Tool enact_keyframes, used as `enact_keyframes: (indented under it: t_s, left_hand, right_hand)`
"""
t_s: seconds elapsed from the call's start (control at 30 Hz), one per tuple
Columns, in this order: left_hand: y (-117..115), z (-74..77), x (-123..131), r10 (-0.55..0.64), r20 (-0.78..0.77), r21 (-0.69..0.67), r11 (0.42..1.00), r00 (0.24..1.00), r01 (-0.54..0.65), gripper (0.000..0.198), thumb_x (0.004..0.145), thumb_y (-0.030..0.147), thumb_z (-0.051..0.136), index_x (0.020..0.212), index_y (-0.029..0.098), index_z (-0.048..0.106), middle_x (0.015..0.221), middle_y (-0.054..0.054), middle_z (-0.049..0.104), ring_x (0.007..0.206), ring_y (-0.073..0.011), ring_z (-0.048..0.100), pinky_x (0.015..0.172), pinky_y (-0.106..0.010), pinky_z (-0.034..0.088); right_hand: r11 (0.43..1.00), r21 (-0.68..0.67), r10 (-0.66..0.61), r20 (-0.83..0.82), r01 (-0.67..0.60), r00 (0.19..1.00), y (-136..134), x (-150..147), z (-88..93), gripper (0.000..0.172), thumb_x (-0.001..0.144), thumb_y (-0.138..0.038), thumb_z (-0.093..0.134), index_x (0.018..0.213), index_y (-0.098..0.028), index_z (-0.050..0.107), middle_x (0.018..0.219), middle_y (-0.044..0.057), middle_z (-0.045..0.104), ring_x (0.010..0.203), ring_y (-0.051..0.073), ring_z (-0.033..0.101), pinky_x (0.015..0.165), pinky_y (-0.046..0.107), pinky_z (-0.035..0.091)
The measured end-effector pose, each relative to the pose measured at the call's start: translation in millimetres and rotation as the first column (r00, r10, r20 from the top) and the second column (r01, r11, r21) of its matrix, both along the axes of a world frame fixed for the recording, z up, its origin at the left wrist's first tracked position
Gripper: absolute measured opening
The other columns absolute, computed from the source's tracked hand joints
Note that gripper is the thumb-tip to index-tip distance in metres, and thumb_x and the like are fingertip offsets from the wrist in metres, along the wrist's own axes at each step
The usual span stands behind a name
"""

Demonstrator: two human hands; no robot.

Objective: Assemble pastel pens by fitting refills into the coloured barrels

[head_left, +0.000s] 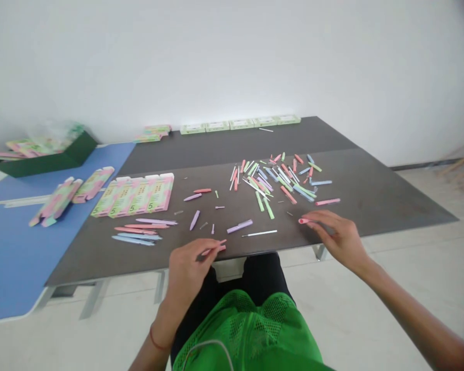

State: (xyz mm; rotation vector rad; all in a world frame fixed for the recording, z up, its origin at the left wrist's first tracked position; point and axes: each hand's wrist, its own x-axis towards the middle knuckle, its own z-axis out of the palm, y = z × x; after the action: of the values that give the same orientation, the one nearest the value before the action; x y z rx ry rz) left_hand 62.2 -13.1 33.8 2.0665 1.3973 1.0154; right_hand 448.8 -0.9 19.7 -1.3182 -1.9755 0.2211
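Observation:
My left hand [187, 268], at the table's front edge, pinches a small pink pen part [222, 241]. Just under those fingertips lies another pink pen piece [218, 249], partly covered by them. Further right, my right hand [338, 237] grips a pink pen barrel [303, 221] between thumb and fingers, its round end facing left. Between the hands are a purple pen barrel [239, 226] and a white ink refill [260, 233]. Small purple plungers [213, 229] and purple tip pieces [195, 220] lie beyond my left hand. A separate pink barrel [328, 201] rests past my right hand.
Mixed pen parts [274, 178] are heaped beyond the right hand. At left lie assembled pens [141, 229] and flat printed boxes [133, 196]. More boxes [242, 124] line the wall side. A dark green bin [50, 162] and folded cartons [58, 201] sit on the blue table [7, 247].

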Motion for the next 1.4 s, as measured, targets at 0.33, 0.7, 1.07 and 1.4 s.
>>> enact_keyframes:
  t_s: [0.33, 0.7, 1.07, 1.4]
  left_hand:
    - [23.5, -32.3, -61.7, 0.119, -0.229, -0.021, 0.992, 0.966, -0.127, 0.032, 0.099, 0.047, 0.059, 0.095, 0.026, 0.082, 0.102, -0.005, 0.075, 0.094, -0.0229, 0.071, 0.088, -0.037, 0.053]
    - [22.0, -45.9, -65.9, 0.129, -0.228, 0.129, 0.986, 0.965, -0.101, 0.035, 0.103, 0.048, 0.054, 0.110, 0.024, 0.079, 0.109, -0.006, 0.071, 0.097, -0.0213, 0.070, 0.090, -0.035, 0.053]
    - [17.1, -45.5, -58.6, 0.180, -0.171, 0.079, 0.983, 0.969, -0.169, 0.019, 0.100, 0.035, 0.062, 0.103, 0.025, 0.078, 0.106, -0.005, 0.070, 0.094, -0.0188, 0.069, 0.086, -0.032, 0.053]
    - [14.9, -40.3, -52.6, 0.191, -0.117, 0.020, 0.982, 0.975, -0.190, 0.010, 0.095, 0.028, 0.068, 0.097, 0.023, 0.076, 0.105, -0.005, 0.069, 0.088, -0.0175, 0.069, 0.083, -0.030, 0.054]
  right_hand:
    - [0.978, -0.017, -0.185, 0.398, 0.209, 0.898, 19.8, -18.3, 9.4, 0.026, 0.101, -0.023, 0.055, 0.102, -0.021, 0.081, 0.108, 0.011, 0.078, 0.096, 0.029, 0.072, 0.078, 0.037, 0.056]
    - [0.969, -0.071, -0.140, 0.632, 0.237, 0.762, 19.6, 14.8, 0.0, 0.033, 0.097, -0.009, 0.050, 0.107, -0.017, 0.081, 0.114, 0.013, 0.079, 0.105, 0.030, 0.070, 0.085, 0.039, 0.056]
    - [0.921, -0.046, 0.370, 0.416, -0.387, 0.831, 66.1, -178.3, 49.8, 0.025, 0.101, -0.013, 0.055, 0.110, -0.017, 0.078, 0.106, 0.011, 0.075, 0.099, 0.024, 0.064, 0.087, 0.035, 0.050]
    - [0.804, -0.353, 0.591, 0.552, -0.478, 0.588, 118.8, -256.9, 24.5, 0.014, 0.098, -0.012, 0.063, 0.096, -0.015, 0.077, 0.105, 0.011, 0.074, 0.105, 0.025, 0.064, 0.083, 0.030, 0.044]
